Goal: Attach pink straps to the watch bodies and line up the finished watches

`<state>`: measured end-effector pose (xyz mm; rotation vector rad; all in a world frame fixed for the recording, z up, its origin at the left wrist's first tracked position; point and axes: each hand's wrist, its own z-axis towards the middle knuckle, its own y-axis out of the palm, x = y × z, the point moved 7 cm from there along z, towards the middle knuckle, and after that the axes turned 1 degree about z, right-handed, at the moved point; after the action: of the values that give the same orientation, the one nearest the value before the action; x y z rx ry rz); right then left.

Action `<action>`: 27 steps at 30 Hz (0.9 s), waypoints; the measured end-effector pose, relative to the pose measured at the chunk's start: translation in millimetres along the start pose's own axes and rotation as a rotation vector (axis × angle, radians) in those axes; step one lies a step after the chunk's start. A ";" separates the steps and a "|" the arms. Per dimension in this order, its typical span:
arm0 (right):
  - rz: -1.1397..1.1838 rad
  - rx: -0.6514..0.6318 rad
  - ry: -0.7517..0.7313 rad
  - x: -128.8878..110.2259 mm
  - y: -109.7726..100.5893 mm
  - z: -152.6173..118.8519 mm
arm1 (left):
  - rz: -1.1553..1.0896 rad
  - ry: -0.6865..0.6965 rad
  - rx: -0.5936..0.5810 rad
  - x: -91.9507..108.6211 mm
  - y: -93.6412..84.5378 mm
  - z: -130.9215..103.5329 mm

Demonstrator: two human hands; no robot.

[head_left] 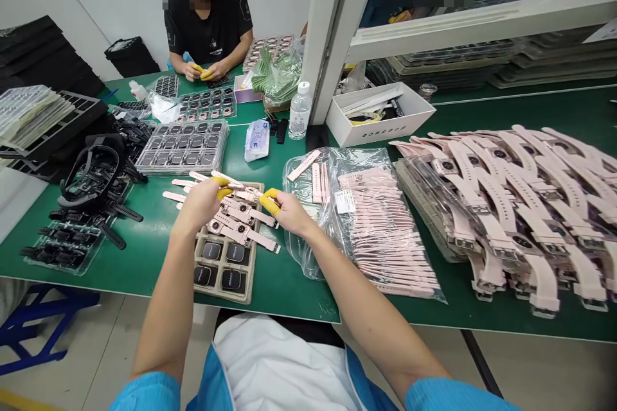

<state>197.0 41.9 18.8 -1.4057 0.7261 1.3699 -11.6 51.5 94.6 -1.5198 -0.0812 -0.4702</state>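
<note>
Both hands wear yellow finger covers and meet over a tray (251,289) of square black watch faces. My left hand (202,200) pinches a pink-strapped watch (248,190) from its left side. At the right end of that same watch, my right hand (284,209) has its fingers closed on the strap. Under and in front of the hands, several pink-strapped watches (241,229) lie across the upper part of the tray. Just right of my right hand is a clear bag of pink straps (385,225), with a few loose straps (304,166) at its upper left.
Stacked trays of pink watches (511,186) fill the right side. Black watches (91,199) and a tray stack (186,144) stand left. A bottle (299,111), a tissue pack (257,140) and a white box (380,115) are farther back. Another person (207,19) works across the table.
</note>
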 end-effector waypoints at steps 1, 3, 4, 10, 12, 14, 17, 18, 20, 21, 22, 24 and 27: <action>-0.032 0.005 -0.001 1.5 -0.6 0.6 | 0.102 -0.017 -0.041 -7.9 -7.0 -5.4; -0.123 0.098 -0.021 5.1 -10.1 2.7 | 0.227 -0.026 -0.074 -25.0 -21.1 -17.9; -0.194 0.174 -0.039 7.2 -18.2 3.7 | 0.249 -0.024 -0.082 -34.7 -27.5 -24.9; -0.677 0.382 0.024 43.0 -46.7 6.4 | 0.146 -0.159 -0.283 -105.6 -46.2 -64.7; -0.769 0.338 0.049 54.1 -42.1 6.7 | 0.111 -0.210 -0.387 -118.7 -40.7 -70.9; -0.833 0.307 0.054 58.9 -36.5 6.3 | 0.094 -0.226 -0.466 -123.2 -30.6 -71.3; -0.892 0.293 0.058 59.0 -32.8 5.6 | 0.098 -0.222 -0.489 -123.4 -16.6 -63.8; -0.901 0.296 0.058 58.2 -33.0 5.5 | 0.100 -0.223 -0.480 -123.6 -13.6 -60.8; -0.904 0.310 0.055 56.0 -34.9 5.5 | 0.107 -0.225 -0.459 -124.8 -10.2 -56.3; -0.900 0.323 0.053 54.8 -36.4 5.4 | 0.113 -0.224 -0.450 -125.4 -9.7 -54.9; -0.897 0.337 0.055 53.7 -37.9 5.4 | 0.120 -0.221 -0.441 -126.0 -9.6 -54.2; -0.896 0.360 0.070 52.3 -40.8 5.1 | 0.135 -0.215 -0.426 -126.8 -10.1 -54.2; -0.904 0.384 0.099 51.5 -43.5 4.2 | 0.162 -0.207 -0.400 -128.5 -9.8 -55.9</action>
<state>244.5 70.8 -19.5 -1.2464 0.3038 0.4298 -144.9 29.1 56.6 -1.9480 -0.0253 -0.2036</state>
